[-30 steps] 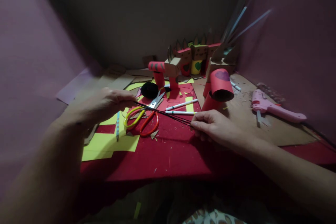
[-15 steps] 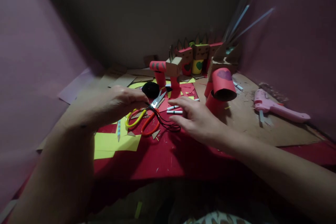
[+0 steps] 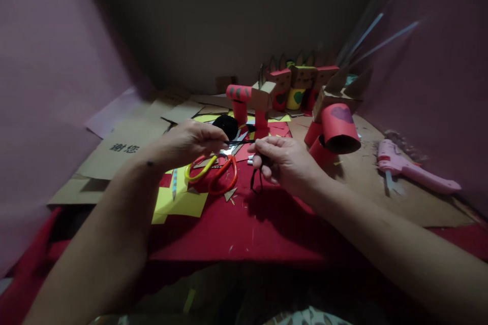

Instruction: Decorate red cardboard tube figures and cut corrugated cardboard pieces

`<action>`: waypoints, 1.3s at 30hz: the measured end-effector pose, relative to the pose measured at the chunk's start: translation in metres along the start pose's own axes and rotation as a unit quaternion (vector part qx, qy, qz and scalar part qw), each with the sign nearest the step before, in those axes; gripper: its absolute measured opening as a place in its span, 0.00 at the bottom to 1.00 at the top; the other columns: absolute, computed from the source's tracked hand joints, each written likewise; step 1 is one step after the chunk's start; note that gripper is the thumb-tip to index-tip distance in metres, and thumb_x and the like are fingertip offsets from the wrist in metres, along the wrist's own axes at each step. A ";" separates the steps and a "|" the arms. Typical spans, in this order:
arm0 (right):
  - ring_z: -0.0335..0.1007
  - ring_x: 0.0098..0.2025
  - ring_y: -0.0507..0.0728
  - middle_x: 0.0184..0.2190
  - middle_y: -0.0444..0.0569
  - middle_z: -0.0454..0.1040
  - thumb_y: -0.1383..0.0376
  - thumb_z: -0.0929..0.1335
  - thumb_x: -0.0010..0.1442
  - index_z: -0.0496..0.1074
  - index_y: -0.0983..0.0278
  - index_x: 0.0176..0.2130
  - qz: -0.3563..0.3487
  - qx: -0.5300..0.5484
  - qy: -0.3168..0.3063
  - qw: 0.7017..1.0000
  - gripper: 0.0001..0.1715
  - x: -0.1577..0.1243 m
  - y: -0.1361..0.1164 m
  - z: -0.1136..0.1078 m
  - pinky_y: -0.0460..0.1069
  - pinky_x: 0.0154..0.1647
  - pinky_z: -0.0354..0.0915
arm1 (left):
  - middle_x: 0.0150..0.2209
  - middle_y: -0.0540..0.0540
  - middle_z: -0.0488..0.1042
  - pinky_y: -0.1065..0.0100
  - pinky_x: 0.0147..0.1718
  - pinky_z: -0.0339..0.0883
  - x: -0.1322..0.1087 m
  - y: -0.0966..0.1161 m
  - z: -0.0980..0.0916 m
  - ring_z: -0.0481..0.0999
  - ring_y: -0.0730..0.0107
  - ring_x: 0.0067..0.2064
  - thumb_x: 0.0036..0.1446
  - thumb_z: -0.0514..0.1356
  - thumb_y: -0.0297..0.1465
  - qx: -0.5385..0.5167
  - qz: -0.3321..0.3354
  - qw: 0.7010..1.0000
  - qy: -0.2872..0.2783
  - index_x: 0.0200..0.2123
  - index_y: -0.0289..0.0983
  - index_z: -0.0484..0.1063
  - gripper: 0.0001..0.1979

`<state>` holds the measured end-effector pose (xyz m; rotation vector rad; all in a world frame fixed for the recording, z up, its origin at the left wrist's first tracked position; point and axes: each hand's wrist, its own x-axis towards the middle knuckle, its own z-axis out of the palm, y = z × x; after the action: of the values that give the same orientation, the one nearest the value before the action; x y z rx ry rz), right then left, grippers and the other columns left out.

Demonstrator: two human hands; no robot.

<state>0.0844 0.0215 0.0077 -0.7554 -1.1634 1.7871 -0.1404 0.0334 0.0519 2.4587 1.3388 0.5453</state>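
Black yarn (image 3: 241, 142) runs in several strands between my two hands. My left hand (image 3: 200, 137) pinches one end of the bundle; my right hand (image 3: 284, 160) is closed on the other, with a loop dangling below its fingers. Behind my left fingers sits a black ball of yarn (image 3: 225, 126). Scissors with one yellow and one red-orange handle (image 3: 224, 180) lie on the red cloth under my hands, their blades partly hidden. White marker pens (image 3: 250, 159) show just left of my right fingers, mostly covered.
Paper-roll and cardboard animal figures (image 3: 263, 96) stand at the back, with a larger one (image 3: 341, 127) to the right. A pink glue gun (image 3: 412, 165) rests on cardboard. Yellow paper (image 3: 183, 204) and a pencil (image 3: 174, 184) lie left.
My right hand, open beside the hanging yarn before, has closed on it. The strands are now drawn nearly straight between both hands. The camera view has shifted slightly.
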 end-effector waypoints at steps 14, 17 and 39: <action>0.61 0.14 0.44 0.26 0.45 0.77 0.63 0.71 0.58 0.69 0.67 0.21 0.020 0.140 0.114 0.983 0.17 0.006 0.009 -0.006 0.41 0.10 0.52 | 0.22 0.53 0.61 0.71 0.26 0.54 0.005 0.017 0.036 0.59 0.74 0.26 0.57 0.57 0.35 -0.146 -0.028 0.977 -0.154 0.26 0.36 0.73 0.12; 0.58 0.13 0.43 0.30 0.48 0.80 0.62 0.72 0.57 0.67 0.66 0.20 0.036 0.171 0.086 0.981 0.18 0.006 0.008 -0.007 0.41 0.10 0.51 | 0.21 0.53 0.64 0.71 0.25 0.54 0.004 0.014 0.044 0.59 0.75 0.24 0.57 0.57 0.35 -0.161 -0.019 0.977 -0.141 0.28 0.36 0.75 0.11; 0.58 0.13 0.45 0.17 0.44 0.73 0.64 0.64 0.66 0.67 0.65 0.20 0.000 0.180 0.070 0.981 0.23 0.004 0.009 -0.013 0.41 0.12 0.53 | 0.39 0.44 0.75 0.67 0.37 0.64 0.006 0.001 0.034 0.72 0.68 0.37 0.56 0.59 0.35 -0.051 -0.011 0.998 -0.032 0.40 0.37 0.79 0.13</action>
<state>0.0903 0.0286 -0.0059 -0.6521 -0.7183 1.8439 -0.1209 0.0351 0.0233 2.3570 1.2791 0.5128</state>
